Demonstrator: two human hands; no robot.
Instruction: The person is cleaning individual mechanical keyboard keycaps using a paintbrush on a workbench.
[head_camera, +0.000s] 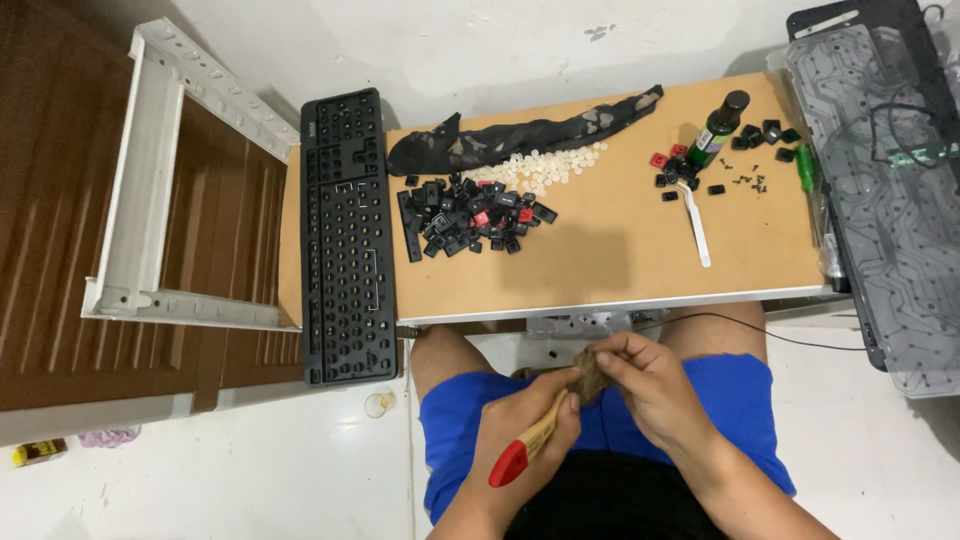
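Wooden door and white frame: a brown panelled door (50, 200) fills the left edge, with a white metal frame (150, 170) lying against it.
Keyboard body: the black keyboard body (345, 235) lies on end along the left side of the wooden table (600, 250), hanging over its near edge. All its key sockets look bare, so I judge the stripping done.
Keycaps: a heap of black keycaps (470, 215), a few red among them, sits just right of the keyboard body; none are refitted.
Rubber domes: a scatter of small white domes (545, 165) lies between the keycaps and a dark crumpled cloth (520, 135) at the back of the table.
Left hand: the left hand (530, 425) is closed around the wooden, red-tipped handle of a paintbrush (535, 440), held above the lap in blue shorts, below the table edge.
Right hand: the right hand (650, 385) pinches the brush's bristle end with fingers curled; the bristles are mostly hidden.
Small parts: white tweezers (697, 225), a dark green bottle (718, 125), a few loose keycaps (765, 135) and tiny screws (745, 182) lie at the table's right.
Membrane sheet: a clear circuit membrane (880, 190) rests on a black panel at the far right, apart from the body.
Progress: disassembly appears complete; brushing and reassembly appear not yet done.
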